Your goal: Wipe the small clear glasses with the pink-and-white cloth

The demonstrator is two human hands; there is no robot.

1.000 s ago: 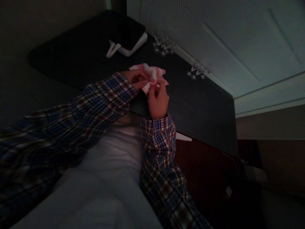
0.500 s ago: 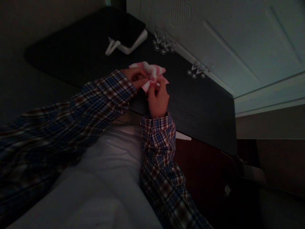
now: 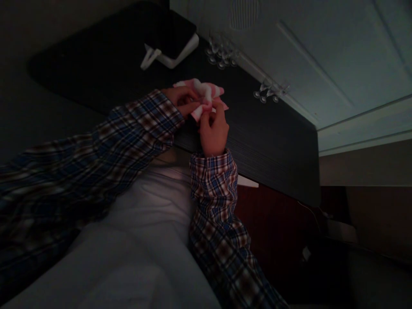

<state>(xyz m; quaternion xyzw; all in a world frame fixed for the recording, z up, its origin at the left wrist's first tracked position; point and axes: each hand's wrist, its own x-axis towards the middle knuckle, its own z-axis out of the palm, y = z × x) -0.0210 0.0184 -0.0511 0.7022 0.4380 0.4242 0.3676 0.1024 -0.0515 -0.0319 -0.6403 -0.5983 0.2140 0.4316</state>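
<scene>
A small pink and white striped piece of cloth lies bunched on the dark table near its front edge. My left hand pinches the cloth from the left, fingers closed on it. My right hand comes from below, its fingertips closed on the cloth's lower edge. Both arms wear plaid sleeves. The scene is very dim, so the cloth's folds are hard to read.
A dark box with a white rim and strap sits at the back of the table. Two clusters of small clear pieces lie along the pale wall panel. My lap in light trousers is below.
Both hands keep working the cloth in the same spot with small finger shifts. The whole view has drifted slightly upward.
</scene>
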